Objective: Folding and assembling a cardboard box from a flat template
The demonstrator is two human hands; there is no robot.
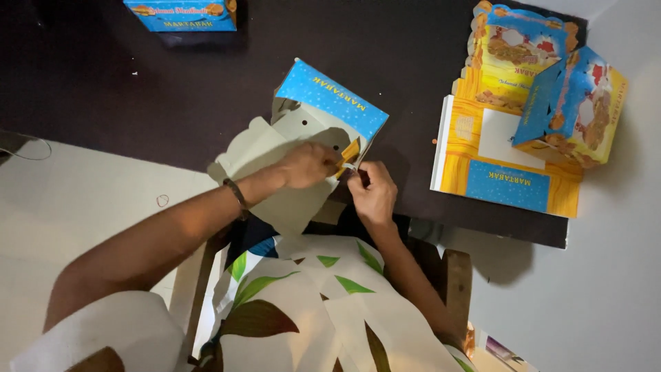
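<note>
From the head view, a dark counter (172, 89) fills the upper part of the scene, with a pale floor below it on the left and a light wall or floor to the right; the light is dim, and the counter's near edge runs just above the person's lap; a leaf-patterned garment covers the lap at the bottom, and part of a wooden seat shows beside it.

The left hand (308, 165) is closed in a pinching grip, fingers pressed together on an orange tab (350, 151) at the edge of a half-folded box (310, 131); a dark bracelet (238, 196) sits on that wrist; the right hand (372, 193) is likewise pressed together, its fingertips pinching at the same tab from the other side, so both hands meet almost touching at that spot; what exactly lies between the right fingertips is too small to tell.

The half-folded box lies on the counter's near edge, its plain pale inside facing up and a blue printed panel raised at the far side; it sits directly under and beyond the left hand, with its right corner between the two grips.

Well apart to the right lies a stack of flat box blanks (502, 165), orange and blue, with two folded boxes (551, 83) resting on top; another blue box (182, 14) sits at the far edge of the counter.
</note>
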